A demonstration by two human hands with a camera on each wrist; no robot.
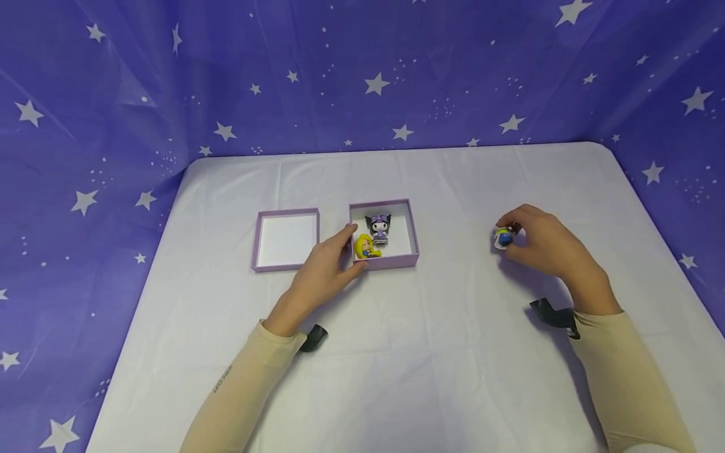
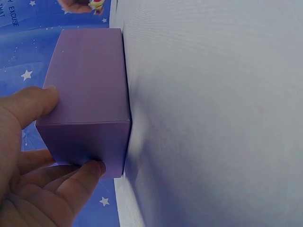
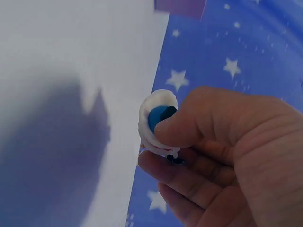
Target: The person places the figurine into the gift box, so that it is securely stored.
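My left hand point(image 1: 318, 272) holds the near left corner of an open purple box point(image 1: 391, 261), its thumb on one wall and its fingertips on the adjoining one. Inside the box lie two small figurines: a black-and-purple one point(image 1: 379, 230) with pointed ears and a yellow-haired one point(image 1: 365, 246) in the near left corner. Off to the right, my right hand point(image 1: 544, 245) pinches a small white-and-blue figurine point(image 1: 503, 238) between thumb and fingers, above the table. In the right wrist view the fingers cover part of this figurine point(image 3: 147, 106).
A shallow purple box lid point(image 1: 286, 268) with a white inside lies left of the box. Both stand on a white-covered table point(image 1: 430, 365). A purple star-patterned curtain point(image 1: 340, 75) encloses the back and sides. Dark wrist mounts point(image 1: 552, 314) stick out from the sleeves.
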